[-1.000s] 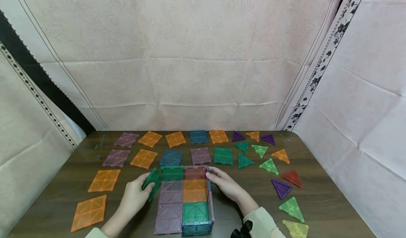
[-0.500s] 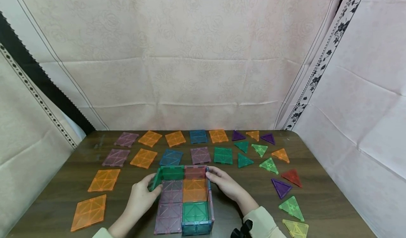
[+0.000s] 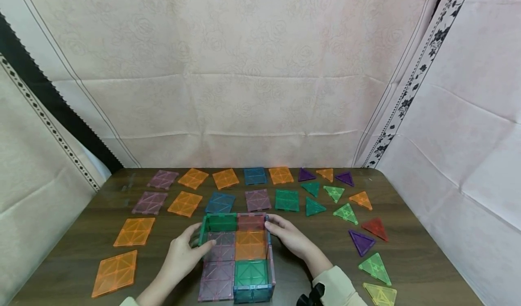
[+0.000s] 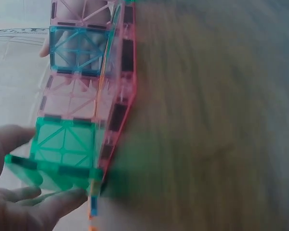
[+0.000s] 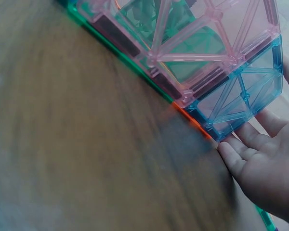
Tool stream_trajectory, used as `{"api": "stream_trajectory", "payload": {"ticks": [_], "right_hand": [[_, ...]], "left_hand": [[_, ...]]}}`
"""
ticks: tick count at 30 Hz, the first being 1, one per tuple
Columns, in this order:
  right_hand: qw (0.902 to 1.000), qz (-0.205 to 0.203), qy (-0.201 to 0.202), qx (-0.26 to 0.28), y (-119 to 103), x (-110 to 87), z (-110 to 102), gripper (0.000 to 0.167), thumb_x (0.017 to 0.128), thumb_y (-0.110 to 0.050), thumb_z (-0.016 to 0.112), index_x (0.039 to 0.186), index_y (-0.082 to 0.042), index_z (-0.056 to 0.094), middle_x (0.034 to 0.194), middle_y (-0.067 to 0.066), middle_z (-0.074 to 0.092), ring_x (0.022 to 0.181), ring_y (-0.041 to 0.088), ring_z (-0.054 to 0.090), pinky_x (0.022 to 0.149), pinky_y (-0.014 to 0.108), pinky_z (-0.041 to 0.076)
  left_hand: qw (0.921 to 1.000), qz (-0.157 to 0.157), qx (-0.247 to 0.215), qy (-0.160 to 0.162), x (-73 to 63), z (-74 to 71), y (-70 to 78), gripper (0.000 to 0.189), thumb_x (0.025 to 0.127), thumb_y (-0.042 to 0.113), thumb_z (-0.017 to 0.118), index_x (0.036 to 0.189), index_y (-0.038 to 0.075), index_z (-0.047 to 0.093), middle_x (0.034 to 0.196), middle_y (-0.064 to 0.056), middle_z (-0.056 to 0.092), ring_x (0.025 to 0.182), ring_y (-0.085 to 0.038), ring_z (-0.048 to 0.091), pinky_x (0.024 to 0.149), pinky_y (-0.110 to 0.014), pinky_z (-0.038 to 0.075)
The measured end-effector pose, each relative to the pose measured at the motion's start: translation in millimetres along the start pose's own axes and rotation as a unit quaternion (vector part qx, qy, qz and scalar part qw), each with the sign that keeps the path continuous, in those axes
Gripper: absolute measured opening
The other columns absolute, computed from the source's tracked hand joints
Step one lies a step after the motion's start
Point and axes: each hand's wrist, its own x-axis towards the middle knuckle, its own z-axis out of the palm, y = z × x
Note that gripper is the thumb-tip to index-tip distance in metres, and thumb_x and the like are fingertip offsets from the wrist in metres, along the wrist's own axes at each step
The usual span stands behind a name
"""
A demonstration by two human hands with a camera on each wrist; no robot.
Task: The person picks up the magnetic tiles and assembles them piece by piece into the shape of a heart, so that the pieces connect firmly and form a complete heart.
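In the head view, a low walled structure of clear magnetic tiles (image 3: 216, 279) stands on the table. My left hand (image 3: 181, 255) pinches a green square magnetic tile (image 4: 53, 173) upright at its back-left side, thumb inside and fingers outside. That tile meets another green wall tile (image 3: 221, 222) at the back corner. The floor shows purple, orange and green squares; walls stand at the back, right and front right. My right hand (image 3: 291, 237) touches the back-right corner, its fingertips against a blue wall tile (image 5: 245, 94) in the right wrist view.
Loose orange (image 3: 134, 231), purple and blue squares lie left of and behind the structure. Several triangles, including a red one (image 3: 375, 229) and a yellow one (image 3: 380, 294), lie on the right. White cloth (image 3: 244, 93) hangs behind the table (image 3: 73, 270).
My left hand has brought the green square tile rightward from beside the structure and set it upright against the back-left edge. The right hand has stayed at its corner.
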Motion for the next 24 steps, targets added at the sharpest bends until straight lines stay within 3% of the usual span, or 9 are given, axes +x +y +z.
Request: {"api": "stream_trajectory", "payload": {"ticks": [5, 7, 10, 13, 15, 21, 24], "right_hand": [[1.0, -0.001, -0.003, 0.002, 0.1, -0.8, 0.6, 0.06, 0.101, -0.038, 0.048, 0.147, -0.002, 0.034, 0.143, 0.017, 0.044, 0.137, 0.036, 0.032, 0.112, 0.058, 0.019], [1.0, -0.002, -0.005, 0.003, 0.6, -0.7, 0.7, 0.061, 0.101, -0.039, 0.048, 0.147, -0.002, 0.034, 0.143, 0.017, 0.044, 0.137, 0.036, 0.032, 0.112, 0.058, 0.019], [1.0, -0.001, -0.005, 0.002, 1.7, -0.5, 0.2, 0.061, 0.101, -0.039, 0.049, 0.147, -0.002, 0.034, 0.143, 0.017, 0.044, 0.137, 0.036, 0.032, 0.112, 0.058, 0.019], [1.0, -0.002, -0.005, 0.0, 2.3, -0.7, -0.4, 0.063, 0.1, -0.041, 0.048, 0.147, -0.002, 0.033, 0.142, 0.018, 0.044, 0.137, 0.036, 0.033, 0.112, 0.058, 0.02], [1.0, -0.005, -0.006, -0.002, 2.5, -0.8, -1.0, 0.063, 0.101, -0.042, 0.047, 0.147, -0.002, 0.033, 0.142, 0.018, 0.045, 0.136, 0.036, 0.033, 0.112, 0.059, 0.02], [0.9999, -0.01, -0.008, -0.006, 2.5, -0.2, -2.1, 0.061, 0.101, -0.04, 0.047, 0.147, -0.002, 0.034, 0.142, 0.017, 0.046, 0.136, 0.036, 0.034, 0.112, 0.058, 0.02], [0.9999, -0.009, -0.009, -0.002, 2.0, -0.2, -1.1, 0.06, 0.101, -0.039, 0.047, 0.147, -0.002, 0.034, 0.142, 0.017, 0.045, 0.136, 0.036, 0.034, 0.112, 0.058, 0.02]], "left_hand": [[0.9994, 0.004, 0.008, -0.032, -5.3, -21.4, -0.1, 0.077, 0.084, 0.034, 0.075, 0.143, 0.001, 0.039, 0.138, -0.029, 0.047, 0.121, -0.043, 0.053, 0.094, -0.048, 0.048], [0.9991, 0.023, 0.019, -0.029, -8.1, -34.0, -1.9, 0.076, 0.084, 0.034, 0.075, 0.143, 0.002, 0.04, 0.136, -0.024, 0.052, 0.123, -0.039, 0.052, 0.097, -0.047, 0.046], [0.9959, 0.069, 0.055, -0.019, -13.5, -56.6, -9.4, 0.071, 0.084, 0.03, 0.075, 0.141, 0.003, 0.043, 0.132, -0.02, 0.055, 0.118, -0.032, 0.055, 0.095, -0.042, 0.048], [0.9873, 0.124, 0.098, -0.007, -17.5, -80.5, -24.8, 0.069, 0.081, 0.024, 0.078, 0.139, 0.004, 0.046, 0.128, -0.017, 0.059, 0.113, -0.014, 0.056, 0.088, -0.033, 0.049], [0.9829, 0.141, 0.117, -0.01, -19.7, -97.2, -37.1, 0.07, 0.08, 0.021, 0.079, 0.139, 0.004, 0.046, 0.127, -0.016, 0.059, 0.109, -0.003, 0.053, 0.085, -0.028, 0.049], [0.9833, 0.089, 0.147, -0.06, -21.2, -143.6, -75.6, 0.076, 0.08, 0.023, 0.078, 0.143, 0.002, 0.041, 0.132, -0.024, 0.053, 0.106, 0.002, 0.054, 0.079, -0.028, 0.051], [0.9805, 0.06, 0.169, -0.08, -18.6, -161.8, -95.3, 0.076, 0.08, 0.027, 0.078, 0.141, 0.0, 0.042, 0.136, -0.025, 0.05, 0.104, 0.016, 0.044, 0.079, -0.03, 0.05]]}}
